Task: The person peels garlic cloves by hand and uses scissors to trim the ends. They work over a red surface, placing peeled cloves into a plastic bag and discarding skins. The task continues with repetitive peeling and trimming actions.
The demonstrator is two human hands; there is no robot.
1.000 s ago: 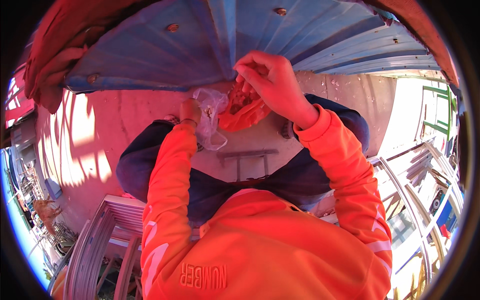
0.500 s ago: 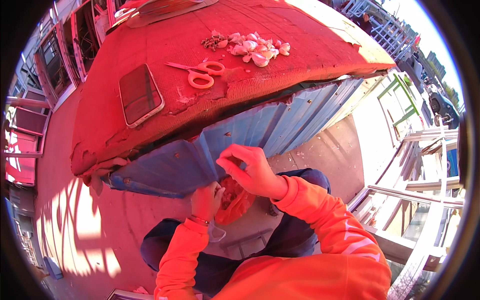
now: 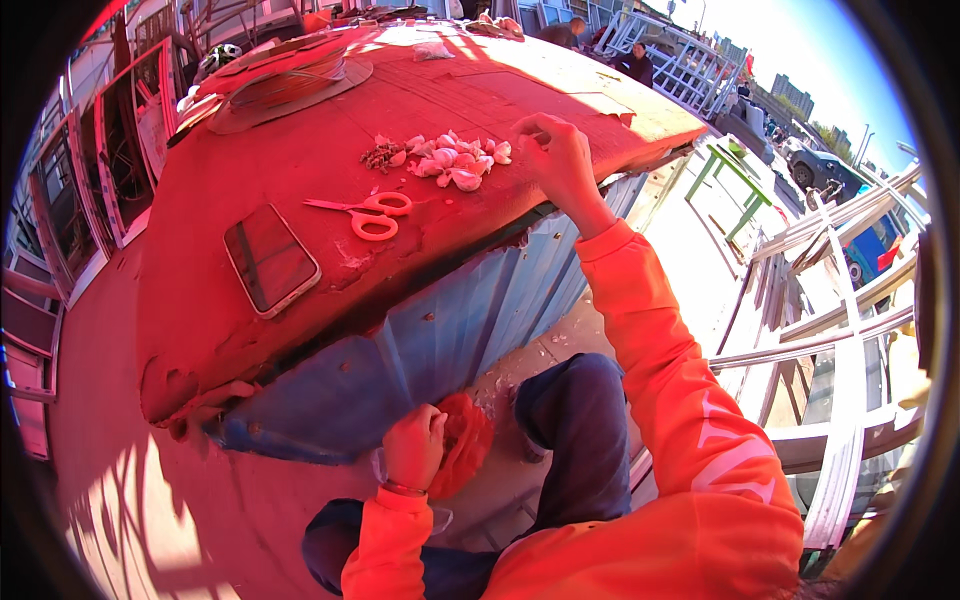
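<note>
My right hand (image 3: 560, 165) is raised over the edge of the red-covered table (image 3: 225, 185), just right of a pile of garlic cloves (image 3: 462, 163). Its fingers are bent together, and I cannot make out anything in them. Low in front of the blue corrugated panel (image 3: 440, 340), my left hand (image 3: 413, 448) is closed, its fingertips mostly hidden. Right beside it hangs a red plastic bag (image 3: 468, 445); whether the hand grips the bag is unclear. Orange-handled scissors (image 3: 372, 215) lie on the table, left of and nearer than the garlic.
A phone (image 3: 270, 260) lies near the table's front left edge. Dry scraps (image 3: 382, 155) sit beside the garlic. A coil on a flat board (image 3: 290, 90) is farther back. Window frames (image 3: 840, 340) lean at the right, near a green stand (image 3: 728, 185). Two people sit far behind.
My right hand has risen from beside the bag to the table edge near the garlic. My left hand stays low by the bag. The view has tilted up, showing more of the far table.
</note>
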